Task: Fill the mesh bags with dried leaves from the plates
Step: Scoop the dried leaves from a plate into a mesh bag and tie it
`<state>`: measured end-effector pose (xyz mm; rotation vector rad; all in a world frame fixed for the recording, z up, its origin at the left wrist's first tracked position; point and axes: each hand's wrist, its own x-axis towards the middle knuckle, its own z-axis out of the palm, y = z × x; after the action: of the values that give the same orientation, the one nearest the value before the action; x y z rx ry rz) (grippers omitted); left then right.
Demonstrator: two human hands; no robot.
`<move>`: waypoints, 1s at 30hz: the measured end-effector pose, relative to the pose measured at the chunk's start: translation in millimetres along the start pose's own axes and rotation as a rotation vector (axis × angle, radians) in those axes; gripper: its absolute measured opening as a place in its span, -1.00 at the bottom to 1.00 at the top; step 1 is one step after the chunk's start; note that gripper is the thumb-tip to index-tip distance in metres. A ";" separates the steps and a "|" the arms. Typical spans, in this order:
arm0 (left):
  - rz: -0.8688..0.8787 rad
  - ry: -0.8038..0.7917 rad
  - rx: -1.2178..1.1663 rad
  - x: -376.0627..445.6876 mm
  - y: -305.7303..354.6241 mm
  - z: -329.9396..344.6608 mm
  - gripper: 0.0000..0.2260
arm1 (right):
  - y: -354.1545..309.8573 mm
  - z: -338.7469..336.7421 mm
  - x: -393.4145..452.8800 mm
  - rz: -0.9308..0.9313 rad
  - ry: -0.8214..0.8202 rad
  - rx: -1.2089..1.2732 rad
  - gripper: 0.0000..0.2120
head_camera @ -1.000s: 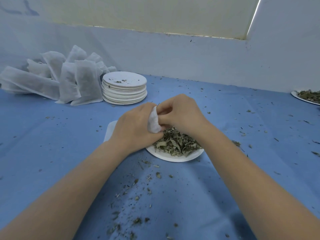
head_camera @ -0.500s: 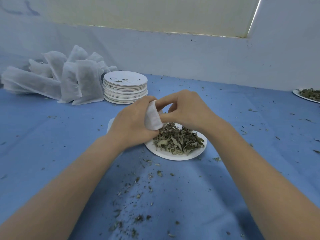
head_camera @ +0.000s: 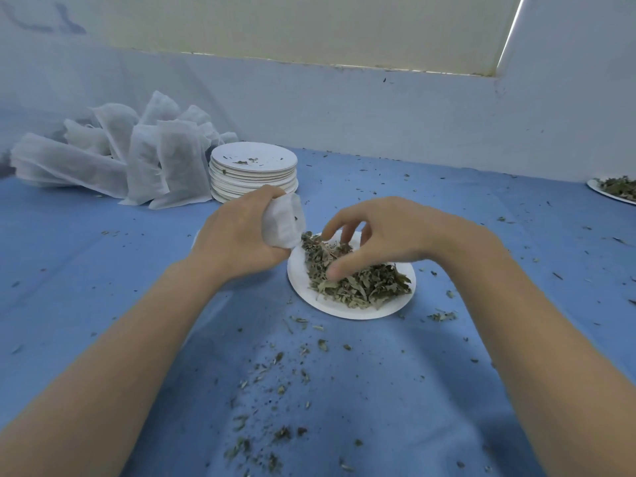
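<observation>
Step in hand: gathering a pinch. Left hand (head_camera: 241,235) clenched round mesh bag (head_camera: 284,220) beside plate (head_camera: 344,309); right hand (head_camera: 389,235) curled over dried leaves (head_camera: 364,284), thumb touching — grasp unconfirmed. Next: pinch leaves, lift, feed into bag mouth.

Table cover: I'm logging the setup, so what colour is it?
Plain blue, seen in the head view: the table cover is speckled with leaf crumbs.
</observation>
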<state>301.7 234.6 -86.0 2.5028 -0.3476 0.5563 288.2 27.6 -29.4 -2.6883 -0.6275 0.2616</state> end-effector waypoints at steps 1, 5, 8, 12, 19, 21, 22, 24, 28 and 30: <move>-0.010 -0.009 -0.002 0.0 -0.4 0.4 -0.49 | -1.5 2.4 1.0 0.015 -0.058 -0.064 -0.51; -0.014 -0.052 0.015 -1.3 -1.2 4.7 -0.46 | -2.6 18.4 9.8 -0.010 -0.037 -0.215 -0.50; -0.001 -0.047 0.010 -2.2 -1.8 7.5 -0.47 | 1.7 22.0 13.1 -0.046 0.030 -0.190 -0.63; 0.003 -0.061 -0.008 -4.2 -3.5 10.3 -0.47 | 5.9 21.1 15.1 -0.070 0.068 -0.165 -0.69; 0.021 -0.070 -0.004 -4.9 -0.7 13.1 -0.44 | 10.5 -3.5 3.3 -0.116 0.243 0.085 -0.82; 0.040 -0.065 -0.008 -5.3 3.4 14.5 -0.43 | 6.3 -5.0 0.9 -0.119 0.281 0.120 -0.84; 0.050 -0.057 -0.007 -5.7 5.8 15.4 -0.44 | 3.5 -4.5 0.5 -0.114 0.297 0.125 -0.85; 0.066 -0.031 0.004 -6.8 10.6 17.9 -0.44 | -2.2 -2.3 1.8 -0.101 0.336 0.088 -0.85; 0.115 0.035 0.013 -10.0 18.8 23.2 -0.48 | -14.7 5.3 5.9 -0.091 0.366 -0.046 -0.82; 0.145 0.053 0.008 -11.1 20.9 25.0 -0.51 | -17.7 9.4 8.3 -0.095 0.364 -0.072 -0.82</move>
<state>292.4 204.9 -100.7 2.4781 -0.5098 0.6814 286.3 49.0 -31.9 -2.6646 -0.6558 -0.2753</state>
